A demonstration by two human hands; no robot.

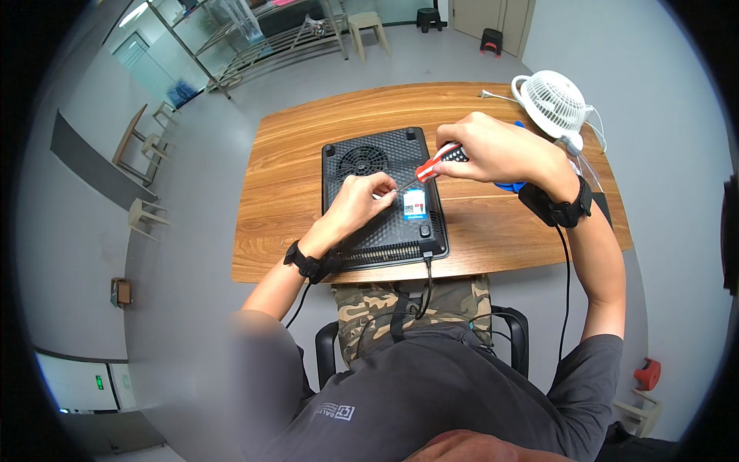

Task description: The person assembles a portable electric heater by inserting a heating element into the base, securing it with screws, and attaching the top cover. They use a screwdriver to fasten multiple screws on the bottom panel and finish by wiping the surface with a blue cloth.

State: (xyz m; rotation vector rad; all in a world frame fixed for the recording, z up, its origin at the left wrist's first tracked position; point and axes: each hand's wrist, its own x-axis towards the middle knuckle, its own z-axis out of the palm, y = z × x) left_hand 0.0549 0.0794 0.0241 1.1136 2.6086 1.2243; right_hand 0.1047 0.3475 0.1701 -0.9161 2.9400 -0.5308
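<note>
A black induction cooker (382,171) lies bottom up on the wooden table, its round fan grille, rubber feet and a blue-and-white label showing. My right hand (493,150) is closed around the red, white and black handle of a screwdriver (433,167). Its thin shaft slants down and left to the fingertips of my left hand (358,202). Those fingers are pinched together over the middle of the casing, beside the label. What sits between them at the screwdriver's tip is too small to make out.
A white fan (553,104) lies at the table's (292,154) far right corner with its cable. Something blue shows partly behind my right hand. A black power cord (428,279) leaves the cooker's near edge towards my lap. Stools (368,29) and a metal rack stand beyond the table.
</note>
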